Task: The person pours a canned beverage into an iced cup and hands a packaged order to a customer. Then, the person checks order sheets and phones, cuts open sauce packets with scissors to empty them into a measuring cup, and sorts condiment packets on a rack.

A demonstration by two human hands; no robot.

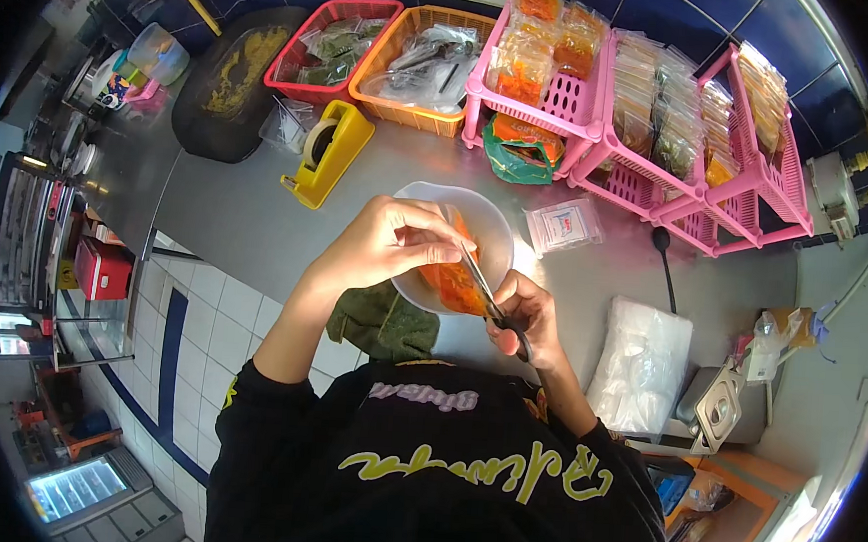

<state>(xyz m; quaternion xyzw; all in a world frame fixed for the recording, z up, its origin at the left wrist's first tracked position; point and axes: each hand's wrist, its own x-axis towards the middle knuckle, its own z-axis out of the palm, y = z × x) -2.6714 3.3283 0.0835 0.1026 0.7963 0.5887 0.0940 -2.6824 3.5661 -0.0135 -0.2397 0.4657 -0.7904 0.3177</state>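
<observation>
Just over a white plastic bowl at the table's front edge, my left hand pinches the top of a clear plastic bag of orange food. In my right hand is a pair of scissors with dark handles, its blades lying along the bag's edge near my left fingertips. Whether the blades have cut the plastic cannot be told. More orange colour shows in the bowl behind the bag. A dark green cloth lies below the bowl at the edge.
Beyond the bowl stand a yellow tape dispenser, a red basket, an orange basket and pink racks of filled bags. A small clear packet, a black ladle and a stack of clear bags lie to the right.
</observation>
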